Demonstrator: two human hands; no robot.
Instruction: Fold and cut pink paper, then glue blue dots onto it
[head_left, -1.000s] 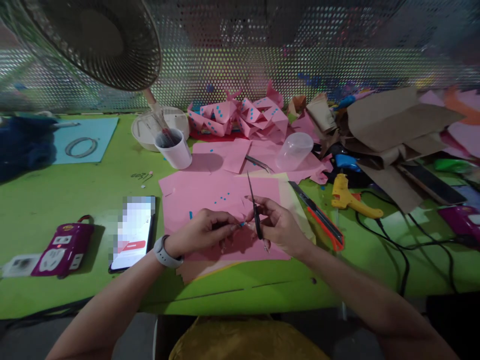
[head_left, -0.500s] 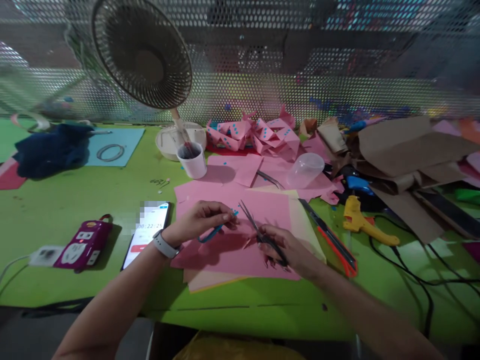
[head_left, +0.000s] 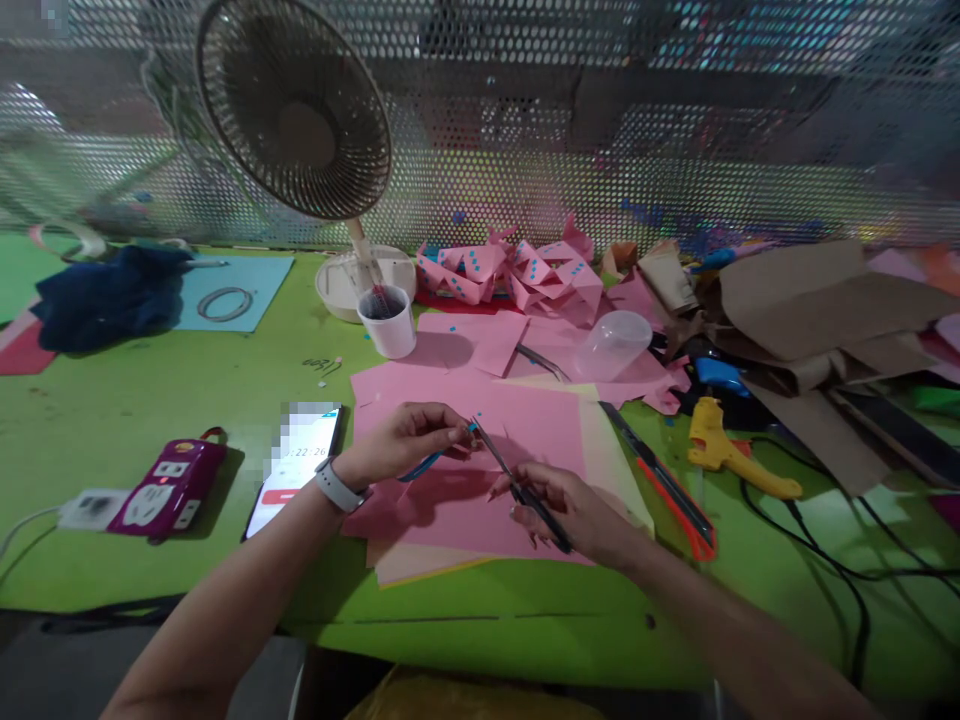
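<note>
– So, what's the setup?

– Green table [head_left: 165, 385], yellow sheet [head_left: 611, 470] on it, pink sheet [head_left: 547, 425] lying partly over that. Both hands are above the pink one.

– Hands?

– Right hand [head_left: 583, 510] has the scissors [head_left: 517, 487] by the black handles, blades pointing away and leftward. Left hand [head_left: 416, 440] pinches a narrow blue strip [head_left: 421, 468], paper by the look, over the pink sheet's left half.

– Where are the blades?

– Tips right at the strip's end, next to the left fingertips. Contact or not, can't tell. Same for how far they're parted.

– Advice for a clean snip?

– I'd pinch firmly and leave some strip proud of the fingers; too short risks skin. Square the blades to it, move only the scissors. Stay low, so bits like that blue speck [head_left: 480, 413] just beyond the tips should land close.
</note>
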